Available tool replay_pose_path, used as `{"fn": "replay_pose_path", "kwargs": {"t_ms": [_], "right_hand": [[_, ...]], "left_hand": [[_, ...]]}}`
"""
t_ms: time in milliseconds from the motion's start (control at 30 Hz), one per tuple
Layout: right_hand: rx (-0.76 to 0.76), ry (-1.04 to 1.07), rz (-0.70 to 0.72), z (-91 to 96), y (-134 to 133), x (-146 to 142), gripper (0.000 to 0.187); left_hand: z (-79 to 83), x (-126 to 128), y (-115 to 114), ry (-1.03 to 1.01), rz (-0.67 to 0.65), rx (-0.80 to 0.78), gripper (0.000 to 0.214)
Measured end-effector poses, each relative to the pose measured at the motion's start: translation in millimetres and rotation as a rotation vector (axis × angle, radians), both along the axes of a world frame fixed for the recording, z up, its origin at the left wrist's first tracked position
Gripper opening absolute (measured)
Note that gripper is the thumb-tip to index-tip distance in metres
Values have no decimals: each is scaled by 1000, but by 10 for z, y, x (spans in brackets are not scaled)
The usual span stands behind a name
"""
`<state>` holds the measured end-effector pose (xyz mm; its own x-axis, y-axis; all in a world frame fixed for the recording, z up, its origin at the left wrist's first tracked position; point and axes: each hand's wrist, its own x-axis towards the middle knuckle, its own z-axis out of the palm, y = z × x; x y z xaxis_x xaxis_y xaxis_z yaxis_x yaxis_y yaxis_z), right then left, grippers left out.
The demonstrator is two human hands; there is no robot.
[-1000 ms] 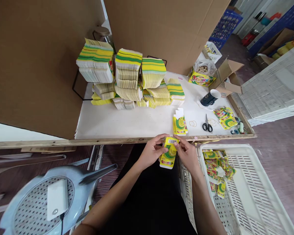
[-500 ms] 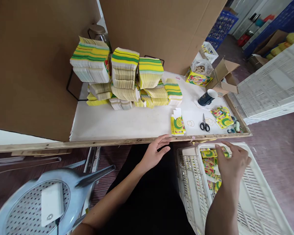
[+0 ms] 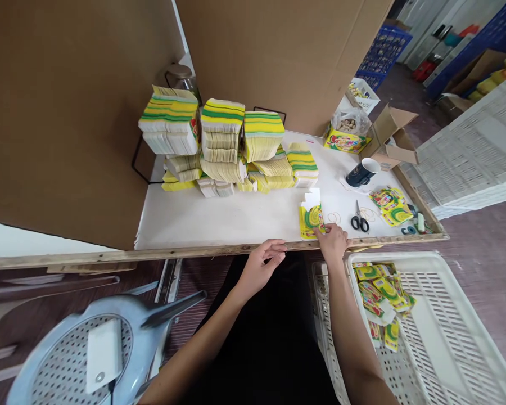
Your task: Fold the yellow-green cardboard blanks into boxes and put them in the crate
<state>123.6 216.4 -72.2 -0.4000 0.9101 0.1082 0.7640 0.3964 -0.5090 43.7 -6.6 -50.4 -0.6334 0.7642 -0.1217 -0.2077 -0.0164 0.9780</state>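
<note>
My right hand (image 3: pixel 334 242) rests at the table's front edge, its fingertips on the near corner of a small stack of flat yellow-green cartons (image 3: pixel 311 216). Whether the fingers pinch a carton I cannot tell. My left hand (image 3: pixel 262 264) hovers just below the wooden table edge (image 3: pixel 219 249), fingers loosely curled and apart, holding nothing. Several folded yellow cartons (image 3: pixel 382 292) lie in the white slatted crate (image 3: pixel 447 337) to my right.
Tall piles of flat yellow-green cartons (image 3: pixel 223 140) stand at the back of the white table. Scissors (image 3: pixel 357 216), rubber bands (image 3: pixel 334 217), a dark mug (image 3: pixel 362 171) and loose cartons (image 3: pixel 390 203) lie at the right. Cardboard walls rise behind. A grey perforated stool (image 3: pixel 80 349) stands left.
The folded carton held in both hands a second ago is gone; my right hand swung to the crate, then came back up to the small carton stack. My left hand opened.
</note>
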Motion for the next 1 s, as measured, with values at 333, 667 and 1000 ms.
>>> {"fn": "replay_pose_path", "kwargs": {"t_ms": [333,667,1000], "right_hand": [[-495,753,135,233,-543,378,37],[-993,912,248,303,-1031,342,24],[-730,704,371,423,-1118,423,29]], "left_hand": [[58,-69,112,-200,-40,168,55],[140,-62,67,-457,-264,407,58],[127,-14,99,-358,-114,367,50]]}}
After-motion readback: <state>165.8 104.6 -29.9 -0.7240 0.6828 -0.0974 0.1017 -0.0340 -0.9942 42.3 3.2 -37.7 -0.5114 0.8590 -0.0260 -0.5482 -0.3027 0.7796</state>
